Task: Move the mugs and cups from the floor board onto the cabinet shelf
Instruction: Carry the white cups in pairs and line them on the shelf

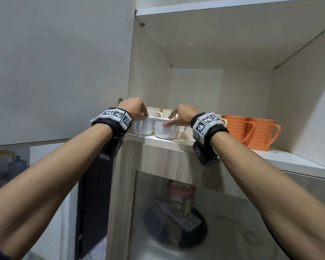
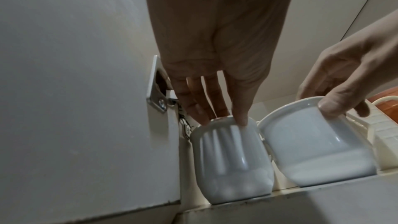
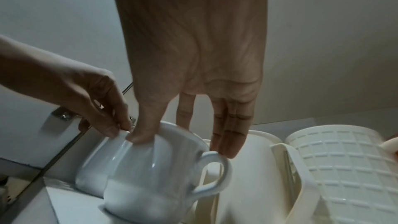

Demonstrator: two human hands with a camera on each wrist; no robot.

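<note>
A ribbed white cup [image 1: 142, 126] [image 2: 232, 159] stands at the left front of the cabinet shelf [image 1: 289, 156]. My left hand [image 1: 144, 115] [image 2: 224, 118] pinches its rim from above, thumb outside and fingers behind the rim. Right beside it is a smooth white mug [image 1: 165, 130] [image 3: 150, 176], handle pointing right. My right hand [image 1: 170, 121] [image 3: 163, 130] pinches that rim between thumb and index finger, with the other fingers straight over the handle. The mug looks slightly tilted at the shelf's front edge. The two white cups nearly touch.
Two orange ribbed mugs [image 1: 251, 132] stand to the right on the shelf. Cream mugs [image 3: 254, 176], one with a grid pattern [image 3: 344, 168], fill the row behind. The open cabinet door [image 1: 54, 72] and its hinge [image 2: 157, 94] are close on the left. A glass door below shows a cereal box [image 1: 178, 197].
</note>
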